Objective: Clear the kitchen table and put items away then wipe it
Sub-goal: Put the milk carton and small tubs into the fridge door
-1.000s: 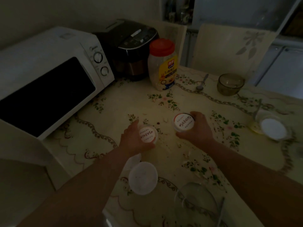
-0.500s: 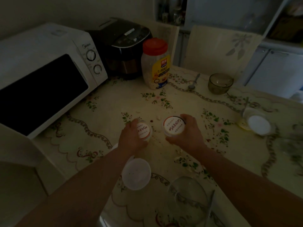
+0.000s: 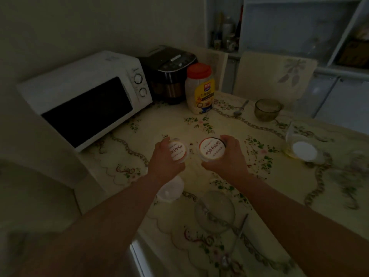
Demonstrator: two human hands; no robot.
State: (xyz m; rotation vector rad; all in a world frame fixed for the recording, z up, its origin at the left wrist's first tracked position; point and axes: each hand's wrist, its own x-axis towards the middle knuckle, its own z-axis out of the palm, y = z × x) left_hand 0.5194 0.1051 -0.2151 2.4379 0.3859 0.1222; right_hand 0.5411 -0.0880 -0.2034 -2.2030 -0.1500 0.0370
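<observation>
My left hand (image 3: 165,162) grips a small cup with a white, red-rimmed printed lid (image 3: 178,151). My right hand (image 3: 227,158) grips a second cup of the same kind (image 3: 211,149). Both cups are held just above the floral tablecloth (image 3: 269,176), side by side and a little apart. A white round lidded tub (image 3: 169,189) stands on the cloth below my left wrist. A clear glass bowl (image 3: 214,211) with a spoon (image 3: 237,238) beside it sits near the front edge.
A white microwave (image 3: 85,96) and a black cooker (image 3: 169,74) stand at the back left, with a red-capped jar (image 3: 199,88) next to them. A spoon (image 3: 240,108), a glass cup (image 3: 266,108) and a tilted clear tub (image 3: 301,148) lie further right. A chair back (image 3: 275,74) stands behind the table.
Both hands have lifted their cups slightly and brought them closer together. The view has tilted upward, showing more of the wall and shelves.
</observation>
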